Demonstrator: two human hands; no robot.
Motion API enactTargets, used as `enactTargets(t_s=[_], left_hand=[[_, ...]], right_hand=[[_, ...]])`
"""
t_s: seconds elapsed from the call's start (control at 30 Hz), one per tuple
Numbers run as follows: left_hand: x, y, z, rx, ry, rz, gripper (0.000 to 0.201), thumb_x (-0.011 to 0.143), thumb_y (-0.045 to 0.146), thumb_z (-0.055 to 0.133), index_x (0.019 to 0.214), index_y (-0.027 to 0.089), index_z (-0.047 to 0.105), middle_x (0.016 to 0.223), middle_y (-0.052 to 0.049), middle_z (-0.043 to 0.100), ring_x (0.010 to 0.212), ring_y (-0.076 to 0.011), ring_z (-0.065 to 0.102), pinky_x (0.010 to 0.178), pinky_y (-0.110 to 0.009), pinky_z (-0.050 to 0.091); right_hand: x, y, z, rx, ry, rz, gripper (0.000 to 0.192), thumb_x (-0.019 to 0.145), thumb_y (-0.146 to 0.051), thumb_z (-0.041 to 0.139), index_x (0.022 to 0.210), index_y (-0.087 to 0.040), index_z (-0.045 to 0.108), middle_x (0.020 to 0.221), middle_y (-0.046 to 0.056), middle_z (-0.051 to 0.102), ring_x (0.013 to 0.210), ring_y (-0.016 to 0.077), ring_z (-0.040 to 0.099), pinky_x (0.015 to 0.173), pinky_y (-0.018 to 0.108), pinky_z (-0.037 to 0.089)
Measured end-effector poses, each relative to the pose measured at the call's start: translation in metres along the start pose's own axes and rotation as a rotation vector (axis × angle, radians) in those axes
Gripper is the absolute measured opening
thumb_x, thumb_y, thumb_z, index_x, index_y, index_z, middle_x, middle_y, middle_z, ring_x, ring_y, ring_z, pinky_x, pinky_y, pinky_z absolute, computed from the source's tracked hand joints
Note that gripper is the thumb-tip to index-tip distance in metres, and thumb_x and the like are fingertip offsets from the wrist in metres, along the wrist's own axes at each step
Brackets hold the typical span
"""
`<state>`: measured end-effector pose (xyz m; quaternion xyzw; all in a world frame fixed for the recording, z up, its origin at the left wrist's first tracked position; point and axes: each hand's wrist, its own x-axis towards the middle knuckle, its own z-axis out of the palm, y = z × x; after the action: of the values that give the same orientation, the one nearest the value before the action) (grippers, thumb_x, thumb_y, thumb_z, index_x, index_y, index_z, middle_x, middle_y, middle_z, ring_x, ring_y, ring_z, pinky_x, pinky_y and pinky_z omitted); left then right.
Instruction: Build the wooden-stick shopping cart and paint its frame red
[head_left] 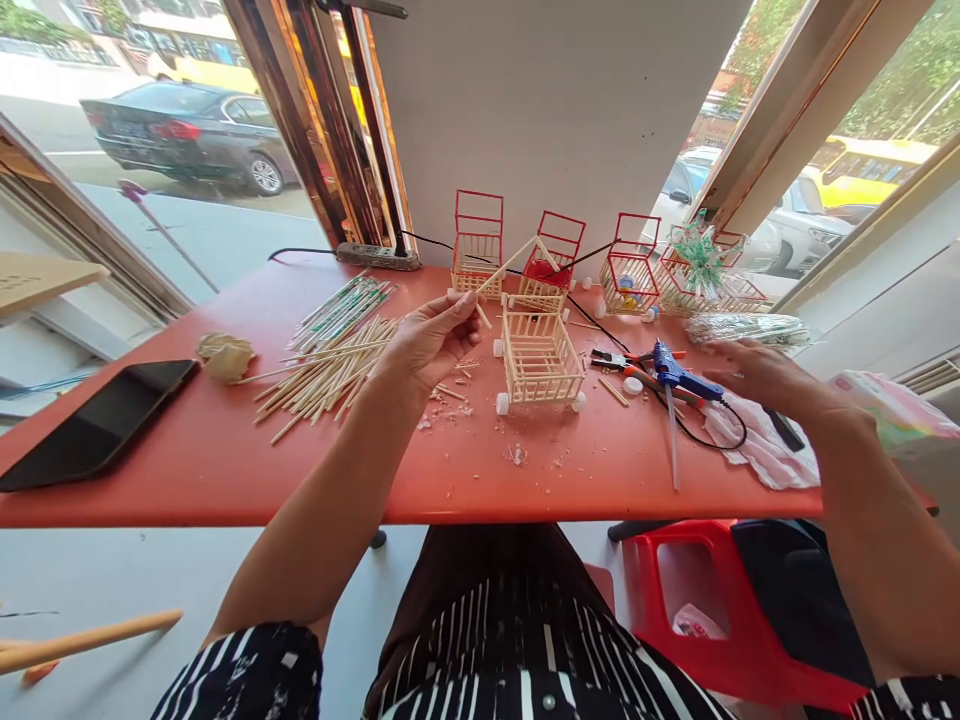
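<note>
My left hand [442, 338] pinches a frame of joined pale wooden sticks [511, 264], bent at an angle at its top. Just right of that hand a small cart made of wooden sticks [541, 350] stands on the table on white wheels. My right hand [772, 378] is stretched out with its fingers apart, beside the handle of a blue glue gun [682, 375], and nothing shows in it. A clear glue stick [672, 440] sticks out of the gun's back end. Pliers [619, 362] with red and black handles lie under and beside the gun.
Several stick carts with red handles [478, 235] line the wall side. Loose wooden sticks [330, 385] and wrapped sticks [345, 310] lie left, near a black phone [97, 425] and crumpled paper [225, 357]. A power strip [377, 257] and pink-white cloth [757, 440] also lie on the red table [300, 490].
</note>
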<state>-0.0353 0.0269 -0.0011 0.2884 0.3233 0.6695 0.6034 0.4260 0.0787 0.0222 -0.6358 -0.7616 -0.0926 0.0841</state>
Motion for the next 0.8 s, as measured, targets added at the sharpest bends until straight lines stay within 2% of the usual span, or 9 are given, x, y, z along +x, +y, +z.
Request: enactTargets(t_s=[0.03,0.1,0.17,0.27,0.37,0.47,0.6,0.8], left_hand=[[0.001,0.001,0.001,0.013,0.002,0.004,0.020,0.084,0.015,0.086,0.069,0.013,0.074,0.062,-0.001,0.065,0.058,-0.0077,0.061,0.054,-0.018,0.048],[0.003,0.004,0.003,0.051,-0.004,0.014,0.021,0.082,0.016,0.088,0.067,0.013,0.073,0.062,-0.001,0.065,0.057,-0.0077,0.060,0.054,-0.018,0.048],[0.007,0.008,0.006,0.102,-0.022,0.028,0.022,0.078,0.018,0.092,0.068,0.014,0.072,0.063,0.000,0.066,0.057,-0.0073,0.060,0.054,-0.018,0.047],[0.017,0.014,0.013,0.194,-0.036,0.087,0.024,0.072,0.020,0.096,0.069,0.014,0.073,0.062,0.000,0.066,0.056,-0.0073,0.059,0.053,-0.018,0.045],[0.034,0.018,0.023,0.306,-0.036,0.197,0.021,0.075,0.017,0.094,0.068,0.014,0.073,0.061,0.000,0.066,0.053,-0.0062,0.056,0.051,-0.018,0.043],[0.055,0.019,0.032,0.427,-0.025,0.293,0.020,0.076,0.012,0.091,0.067,0.014,0.072,0.059,0.001,0.065,0.052,-0.0062,0.054,0.049,-0.018,0.038],[0.080,0.017,0.039,0.515,-0.032,0.362,0.022,0.077,0.003,0.085,0.065,0.014,0.070,0.058,0.001,0.064,0.053,-0.0063,0.052,0.056,-0.021,0.041],[0.101,0.011,0.036,0.568,-0.041,0.404,0.026,0.076,0.001,0.083,0.061,0.016,0.068,0.057,0.002,0.063,0.053,-0.0068,0.051,0.057,-0.021,0.041]], right_hand=[[0.000,-0.013,-0.011,0.038,-0.013,0.025,0.037,0.087,-0.040,0.066,0.118,-0.023,0.078,0.118,0.019,0.077,0.104,0.0327,0.074,0.094,0.045,0.054],[0.002,-0.045,-0.032,0.163,0.105,0.038,0.037,0.092,-0.042,0.057,0.116,-0.024,0.079,0.113,0.015,0.079,0.099,0.0288,0.074,0.092,0.043,0.054],[0.008,-0.079,-0.047,0.388,0.208,-0.019,0.039,0.097,-0.043,0.050,0.110,-0.023,0.080,0.104,0.012,0.080,0.098,0.0254,0.073,0.091,0.040,0.053],[0.024,-0.127,-0.055,0.729,0.295,-0.081,0.041,0.100,-0.047,0.048,0.100,-0.019,0.079,0.099,0.011,0.079,0.088,0.0184,0.071,0.083,0.034,0.054],[0.044,-0.160,-0.050,0.945,0.341,-0.126,0.043,0.101,-0.055,0.053,0.097,-0.021,0.078,0.096,0.009,0.076,0.082,0.0164,0.068,0.081,0.034,0.054],[0.066,-0.178,-0.039,1.057,0.349,-0.154,0.050,0.099,-0.067,0.054,0.092,-0.023,0.077,0.093,0.008,0.075,0.081,0.0179,0.067,0.079,0.037,0.055],[0.095,-0.191,-0.026,1.042,0.355,-0.175,0.057,0.098,-0.072,0.052,0.090,-0.022,0.077,0.090,0.008,0.073,0.080,0.0191,0.067,0.077,0.038,0.054],[0.129,-0.204,-0.007,1.053,0.349,-0.178,0.066,0.093,-0.083,0.050,0.086,-0.022,0.077,0.083,0.005,0.072,0.080,0.0182,0.067,0.080,0.037,0.055]])
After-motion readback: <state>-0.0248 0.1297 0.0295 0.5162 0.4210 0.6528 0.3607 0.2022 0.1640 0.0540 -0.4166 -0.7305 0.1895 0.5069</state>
